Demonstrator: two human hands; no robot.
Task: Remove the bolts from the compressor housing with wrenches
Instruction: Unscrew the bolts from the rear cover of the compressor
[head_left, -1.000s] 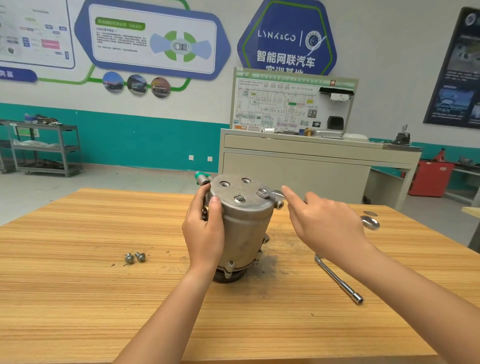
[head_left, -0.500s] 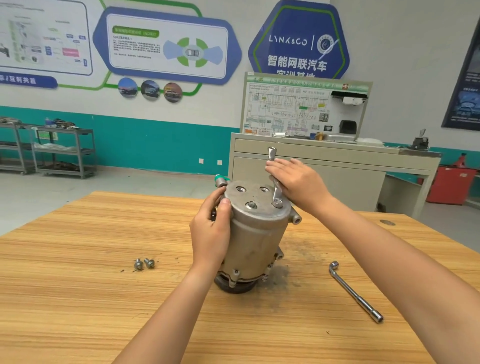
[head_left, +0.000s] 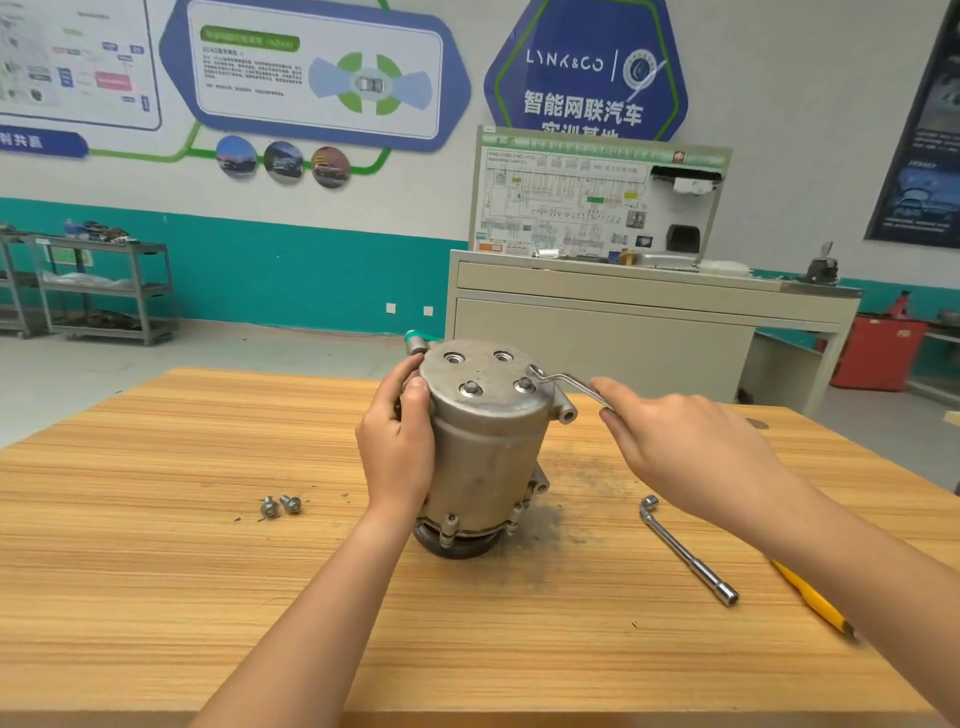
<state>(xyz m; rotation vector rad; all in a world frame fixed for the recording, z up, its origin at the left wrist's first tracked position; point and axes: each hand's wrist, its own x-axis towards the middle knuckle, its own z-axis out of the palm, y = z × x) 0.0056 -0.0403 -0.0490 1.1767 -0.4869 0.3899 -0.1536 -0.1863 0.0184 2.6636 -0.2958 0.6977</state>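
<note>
The compressor housing (head_left: 488, 447) stood upright on the wooden table (head_left: 156, 571), about midway between its left and right edges and somewhat nearer the far edge, dark pulley end down. My left hand (head_left: 397, 452) was wrapped round the housing's left side, fingers curled behind it and the thumb pressed against the upper rim. My right hand (head_left: 691, 452) gripped the handle of a bent wrench (head_left: 569, 383), the forefinger laid along the shaft and the thumb beneath it. The wrench's head sat at the right edge of the housing's flat top; I could not tell what it was seated on, as the head covered it. On that top face two bolts (head_left: 470, 388) sat in the nearer row, and two open threaded holes (head_left: 454, 357) showed in the farther row.

Two loose bolts (head_left: 280, 505) lay side by side, touching, on the table to the left of the housing, well apart from it. An L-shaped socket wrench (head_left: 685, 553) lay to the right of the housing, its bent end nearest the housing and its long shaft running toward the near right corner. A yellow tool (head_left: 810, 597) lay just beyond it, partly hidden under my right forearm.
</note>
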